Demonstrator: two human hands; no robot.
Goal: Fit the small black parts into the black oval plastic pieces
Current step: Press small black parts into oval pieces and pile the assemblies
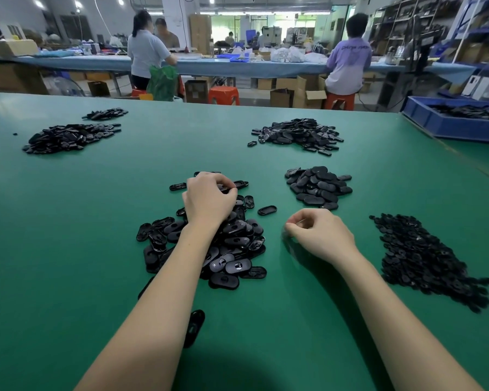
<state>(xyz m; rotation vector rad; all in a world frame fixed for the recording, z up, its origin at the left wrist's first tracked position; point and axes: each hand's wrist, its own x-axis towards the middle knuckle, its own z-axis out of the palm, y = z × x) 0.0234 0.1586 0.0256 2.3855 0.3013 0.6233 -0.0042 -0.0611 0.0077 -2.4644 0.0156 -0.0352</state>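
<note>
on the green table (pixel 68 249), closest in, a single black oval piece (pixel 194 327) lies partly under the left forearm. just beyond it sits the main heap of black oval plastic pieces (pixel 232 249), and the left forearm crosses over this heap. the left hand (pixel 209 200) rests at the heap's far edge, fingers curled down, fingertips pinching at an oval piece there; how firmly it has it cannot be told. the right hand (pixel 319 232) hovers just right of the heap, fingers curled in with thumb and forefinger drawn together; whether anything sits between them is too small to tell. to its right, well apart, spreads a flat scatter of small black parts (pixel 426 261). further out, a neater pile of oval pieces (pixel 319 187) sits beyond the right hand, then a looser pile (pixel 299 134) behind it, and two piles at far left (pixel 68 136). a blue bin (pixel 449 125) stands at the far right edge. past the table, people stand and sit at a long blue-covered bench (pixel 237 66).
</note>
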